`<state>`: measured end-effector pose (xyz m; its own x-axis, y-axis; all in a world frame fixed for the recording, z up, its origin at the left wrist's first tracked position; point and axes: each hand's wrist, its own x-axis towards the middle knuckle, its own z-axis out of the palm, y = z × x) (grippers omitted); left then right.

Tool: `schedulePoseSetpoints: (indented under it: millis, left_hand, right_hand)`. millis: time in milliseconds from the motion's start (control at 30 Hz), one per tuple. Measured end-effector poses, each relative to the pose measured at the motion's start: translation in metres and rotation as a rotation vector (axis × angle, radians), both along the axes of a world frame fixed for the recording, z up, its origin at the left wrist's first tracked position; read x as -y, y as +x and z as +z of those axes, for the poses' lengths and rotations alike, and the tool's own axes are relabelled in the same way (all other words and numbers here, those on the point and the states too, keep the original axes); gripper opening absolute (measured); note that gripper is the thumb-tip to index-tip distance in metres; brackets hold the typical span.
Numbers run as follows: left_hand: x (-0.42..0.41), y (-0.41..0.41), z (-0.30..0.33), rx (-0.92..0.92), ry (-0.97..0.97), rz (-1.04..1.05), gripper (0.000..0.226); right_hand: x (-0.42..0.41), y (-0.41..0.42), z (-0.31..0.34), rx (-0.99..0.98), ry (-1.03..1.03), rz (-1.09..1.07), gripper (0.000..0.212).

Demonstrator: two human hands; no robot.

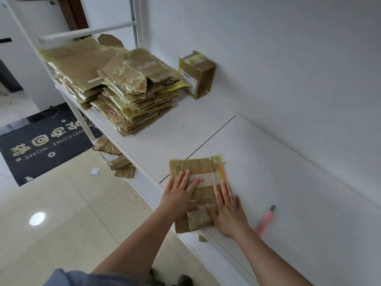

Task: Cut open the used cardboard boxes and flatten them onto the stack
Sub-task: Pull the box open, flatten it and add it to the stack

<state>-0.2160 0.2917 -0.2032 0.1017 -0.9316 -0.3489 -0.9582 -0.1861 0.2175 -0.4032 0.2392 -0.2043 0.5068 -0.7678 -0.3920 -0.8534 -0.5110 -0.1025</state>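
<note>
Both hands flat, fingers straight: left hand point(179, 195) and right hand point(227, 210) press flattened box point(199, 190) on worktop point(288, 182). Tall stack point(123, 89) well beyond fingers, many boxes done. One uncut box point(196, 74) beside stack. Pink cutter point(266, 220) right of right hand, untouched.

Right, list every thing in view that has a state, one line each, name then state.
Flattened box: lying flat on the white counter, pressed by both hands.
Left hand: open, palm down on the box.
Right hand: open, palm down on the box.
Pink cutter: lying on the counter, untouched.
Stack of flattened boxes: piled flat on the counter.
Small box: still uncut, standing by the wall.
</note>
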Motion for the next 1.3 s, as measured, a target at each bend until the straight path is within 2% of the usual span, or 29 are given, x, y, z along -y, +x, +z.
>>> schedulePoseSetpoints:
  millis: [100, 167, 233, 367, 467, 533, 667, 733, 800, 833, 900, 1033, 1100, 1200, 1300]
  left_hand:
    - [-0.008, -0.009, 0.01, -0.112, -0.077, 0.188, 0.094]
    - [-0.02, -0.012, 0.014, -0.2, -0.179, 0.364, 0.086]
    - [-0.029, -0.012, 0.022, -0.297, -0.214, 0.569, 0.069]
    - [-0.033, -0.009, 0.039, -0.588, -0.077, 0.839, 0.021]
    - [-0.031, -0.008, 0.053, -0.725, -0.123, 0.866, 0.007]
    - [-0.025, -0.006, 0.067, -0.85, -0.191, 0.844, 0.012]
    - [-0.005, 0.011, 0.099, -0.982, -0.267, 0.725, 0.028]
    - [0.002, 0.023, 0.114, -1.075, -0.295, 0.697, 0.035]
    - [0.006, 0.043, 0.129, -1.153, -0.321, 0.686, 0.033]
    - [0.007, 0.05, 0.133, -1.181, -0.329, 0.691, 0.029]
    - [0.004, 0.08, 0.144, -1.192, -0.341, 0.681, 0.02]
    - [-0.01, 0.152, 0.154, -1.052, -0.424, 0.672, 0.006]
    - [-0.012, 0.194, 0.165, -1.017, -0.481, 0.661, 0.018]
    - [-0.007, 0.242, 0.184, -0.987, -0.466, 0.63, 0.041]
    - [0.007, 0.27, 0.197, -1.0, -0.46, 0.599, 0.044]
  right_hand:
    - [-0.008, 0.001, 0.003, 0.066, 0.025, -0.059, 0.071]
    - [-0.015, 0.0, 0.0, 0.098, 0.038, -0.115, 0.07]
    - [-0.02, -0.001, -0.002, 0.131, 0.053, -0.161, 0.068]
    - [-0.017, 0.003, 0.003, 0.263, 0.155, -0.237, 0.062]
    - [-0.014, 0.004, 0.016, 0.524, 0.248, -0.336, 0.061]
    - [-0.015, 0.0, 0.027, 0.711, 0.26, -0.448, 0.066]
    - [-0.019, 0.006, 0.057, 0.793, 0.184, -0.643, 0.079]
    - [-0.019, 0.013, 0.07, 0.968, 0.158, -0.622, 0.077]
    - [-0.021, 0.03, 0.086, 1.213, 0.161, -0.592, 0.073]
    - [-0.023, 0.035, 0.094, 1.267, 0.158, -0.593, 0.07]
    - [-0.028, 0.063, 0.104, 1.285, 0.088, -0.613, 0.063]
    - [-0.041, 0.139, 0.119, 1.303, -0.038, -0.634, 0.048]
    - [-0.043, 0.181, 0.127, 1.32, -0.076, -0.629, 0.048]
    - [-0.04, 0.227, 0.137, 1.341, -0.115, -0.646, 0.049]
    - [-0.031, 0.253, 0.147, 1.343, -0.13, -0.672, 0.05]
